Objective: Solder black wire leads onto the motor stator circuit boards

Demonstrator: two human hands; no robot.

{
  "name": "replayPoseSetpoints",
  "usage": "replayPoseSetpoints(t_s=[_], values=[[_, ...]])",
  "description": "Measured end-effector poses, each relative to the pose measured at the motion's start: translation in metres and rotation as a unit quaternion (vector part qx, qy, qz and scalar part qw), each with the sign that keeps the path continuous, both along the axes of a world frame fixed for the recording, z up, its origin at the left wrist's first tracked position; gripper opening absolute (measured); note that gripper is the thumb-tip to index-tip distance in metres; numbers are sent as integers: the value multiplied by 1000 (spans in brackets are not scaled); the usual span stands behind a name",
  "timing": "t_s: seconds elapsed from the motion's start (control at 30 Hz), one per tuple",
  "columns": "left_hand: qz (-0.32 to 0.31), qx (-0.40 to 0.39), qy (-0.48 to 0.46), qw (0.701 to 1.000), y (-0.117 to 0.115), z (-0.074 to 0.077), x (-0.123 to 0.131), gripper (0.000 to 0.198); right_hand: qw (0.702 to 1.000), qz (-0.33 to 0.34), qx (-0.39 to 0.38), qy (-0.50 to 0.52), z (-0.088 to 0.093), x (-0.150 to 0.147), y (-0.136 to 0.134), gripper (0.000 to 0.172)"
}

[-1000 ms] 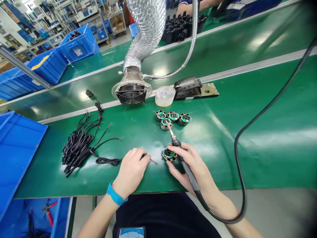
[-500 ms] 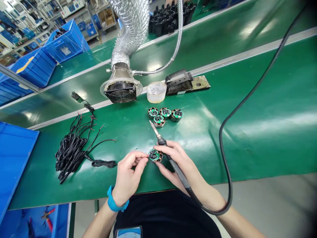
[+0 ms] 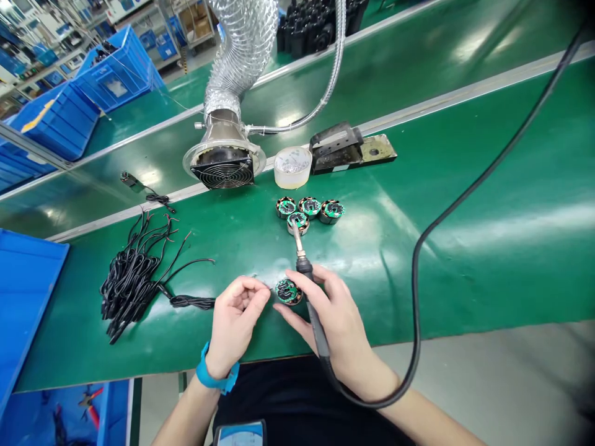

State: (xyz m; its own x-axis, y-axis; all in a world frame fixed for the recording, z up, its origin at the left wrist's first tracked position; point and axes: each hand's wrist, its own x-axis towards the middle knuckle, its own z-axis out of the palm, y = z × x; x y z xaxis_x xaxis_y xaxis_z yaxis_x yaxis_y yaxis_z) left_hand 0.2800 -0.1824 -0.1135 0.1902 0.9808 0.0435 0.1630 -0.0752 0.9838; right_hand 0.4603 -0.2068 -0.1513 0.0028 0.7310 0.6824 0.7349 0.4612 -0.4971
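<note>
A soldering iron (image 3: 312, 297) lies in my right hand (image 3: 337, 319), its metal tip pointing away from me and overlapping the nearest of several stators in view. The thumb and fingers of that hand are also around a round motor stator with a green circuit board (image 3: 288, 290) on the bench; whether they touch it is unclear. My left hand (image 3: 239, 322), in a blue wristband, is closed in a pinch just left of this stator. A black cable (image 3: 193, 302) runs up to that hand, and a small dark end shows at the fingertips.
Beyond my hands stand several similar stators (image 3: 309, 207). Behind them are a round white tub (image 3: 292, 168), a soldering iron holder (image 3: 337, 148) and a fume extractor (image 3: 225, 167). Black cables (image 3: 130, 272) lie piled at left, by a blue bin (image 3: 30, 291).
My left fingertips have drawn back slightly left from the stator. The soldering iron has swung more upright, its tip shifting right. The red wire at the left fingertips no longer shows.
</note>
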Motion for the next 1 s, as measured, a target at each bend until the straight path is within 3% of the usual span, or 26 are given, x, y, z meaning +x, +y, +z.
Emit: replayPoseSetpoints(t_s=[0.27,0.63,0.9,1.0], values=[[-39,120,94,988,4,16,6,16,989,112,-46,90,4,7,1,55],[-71,160,177,968,10,17,13,12,969,176,-71,157,10,13,0,56],[-44,208,210,954,4,15,17,6,972,156,-56,167,14,15,2,56],[-37,202,212,956,2,15,19,9,968,114,-18,224,19,22,-6,42]])
